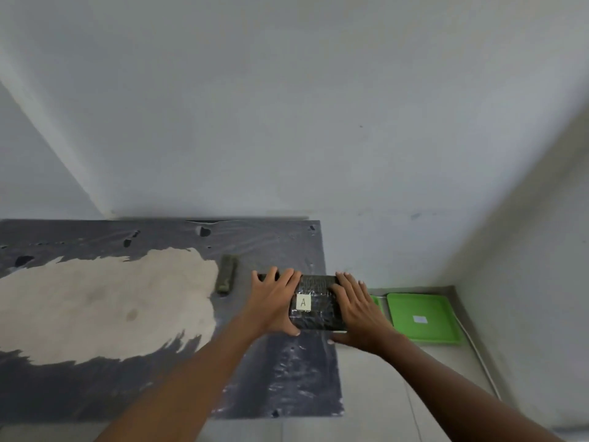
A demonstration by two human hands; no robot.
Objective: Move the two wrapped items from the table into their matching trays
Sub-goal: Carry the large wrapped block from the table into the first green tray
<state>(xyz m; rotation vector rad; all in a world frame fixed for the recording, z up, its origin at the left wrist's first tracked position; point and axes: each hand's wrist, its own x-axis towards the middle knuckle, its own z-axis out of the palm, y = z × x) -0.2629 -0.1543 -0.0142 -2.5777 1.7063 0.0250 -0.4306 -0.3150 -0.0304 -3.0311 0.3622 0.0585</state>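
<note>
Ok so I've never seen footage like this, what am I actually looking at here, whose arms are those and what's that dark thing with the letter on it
There is no machine here. This is one picture from a wide-angle camera worn on a person's head, looking forward and down, so the two bare arms reaching in from the bottom are the wearer's own.

The left hand and right hand grip a dark wrapped block from either side, fingers curled over its far edge. A pale label on it reads "A".

The block sits at the right end of a table covered in torn dark plastic sheet. A second, smaller wrapped item lies further back to the left, untouched.

Lower down on the right is a green tray with a small label I cannot read. The edge of another green tray peeks out behind the right hand.
</note>
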